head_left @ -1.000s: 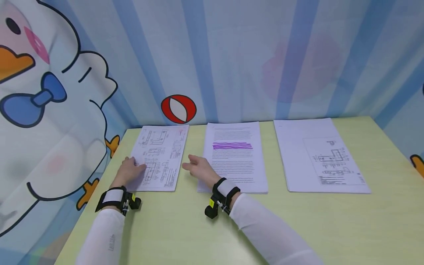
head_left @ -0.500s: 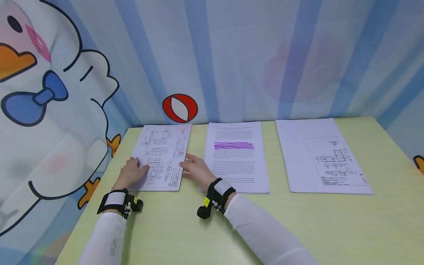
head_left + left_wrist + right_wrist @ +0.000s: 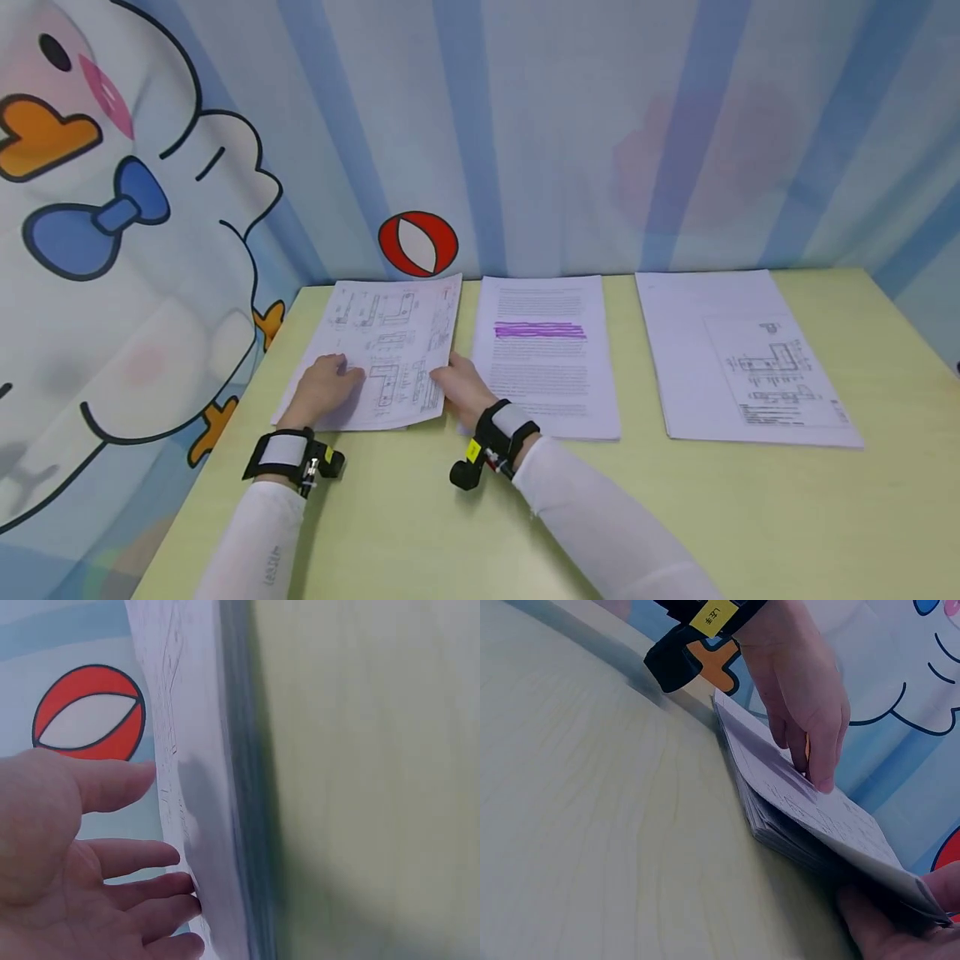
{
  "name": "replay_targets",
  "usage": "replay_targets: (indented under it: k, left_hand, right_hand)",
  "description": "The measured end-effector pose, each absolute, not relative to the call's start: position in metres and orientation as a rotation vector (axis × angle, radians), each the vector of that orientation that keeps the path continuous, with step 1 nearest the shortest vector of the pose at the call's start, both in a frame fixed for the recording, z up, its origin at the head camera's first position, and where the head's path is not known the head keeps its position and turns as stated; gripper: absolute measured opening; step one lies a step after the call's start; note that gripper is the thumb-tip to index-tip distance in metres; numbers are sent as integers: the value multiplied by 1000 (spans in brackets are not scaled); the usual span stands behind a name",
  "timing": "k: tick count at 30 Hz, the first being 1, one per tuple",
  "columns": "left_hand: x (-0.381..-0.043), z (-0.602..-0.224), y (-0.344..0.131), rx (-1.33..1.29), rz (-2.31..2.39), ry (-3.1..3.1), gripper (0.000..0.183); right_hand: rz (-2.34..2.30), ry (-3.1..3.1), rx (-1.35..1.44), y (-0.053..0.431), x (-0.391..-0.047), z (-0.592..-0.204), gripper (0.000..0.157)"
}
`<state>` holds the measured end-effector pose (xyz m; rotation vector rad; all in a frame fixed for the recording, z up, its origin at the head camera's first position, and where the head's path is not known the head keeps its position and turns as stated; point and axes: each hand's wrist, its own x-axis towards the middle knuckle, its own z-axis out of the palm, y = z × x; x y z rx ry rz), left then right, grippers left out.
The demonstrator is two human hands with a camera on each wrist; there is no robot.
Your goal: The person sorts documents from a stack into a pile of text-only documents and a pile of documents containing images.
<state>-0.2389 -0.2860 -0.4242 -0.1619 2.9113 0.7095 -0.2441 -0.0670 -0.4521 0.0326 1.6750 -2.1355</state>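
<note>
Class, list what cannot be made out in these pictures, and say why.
Wording on the central white printed paper stack, head view: too small; purple scribbled lines also run over some of it.
Part of the left white paper stack with black line drawings, head view: covered by the left hand.
The bare right hand's fingertips, head view: behind the raised paper.
Part of the red-and-white printed ball, right wrist view: cut off by the right edge.

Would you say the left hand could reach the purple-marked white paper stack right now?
Probably not directly: the right hand, gripping white drawing-printed paper, lies between the left hand and the purple-marked stack.
</note>
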Motion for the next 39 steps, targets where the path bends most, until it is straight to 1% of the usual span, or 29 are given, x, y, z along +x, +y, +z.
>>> replay_targets:
  k: [6, 12, 16, 21, 25, 28, 32, 39]
  left_hand:
    - [-238, -423, -274, -205, 770, 2876, 60]
    - [-238, -428, -269, -242, 877, 2873, 65]
    - [-239, -429, -262, -301, 1079, 2869, 68]
    - [-240, -427, -247, -344, 1465, 2719, 67]
    - [-238, -421, -231, -422, 1709, 2518, 59]
    - [-237, -418, -219, -435, 1847, 2399, 49]
    - [-233, -412, -202, -309, 1977, 2318, 41]
    - [-232, -408, -172, 20, 2096, 2253, 40]
  right_hand:
    - [-2149, 1772, 64, -61, -241, -449, 44]
    - [-2208, 1795, 98, -45, -241, -444, 47]
    - [-2225, 1791, 94, -27, -241, -439, 44]
    - [-2272, 1777, 98, -3, -242, -434, 38]
    - [-2297, 1775, 95, 14, -241, -430, 37]
    - [-2300, 1800, 90, 28, -240, -427, 33]
    - [-2305, 1851, 82, 47, -238, -422, 31]
    - [-2214, 2056, 10, 91, -236, -411, 33]
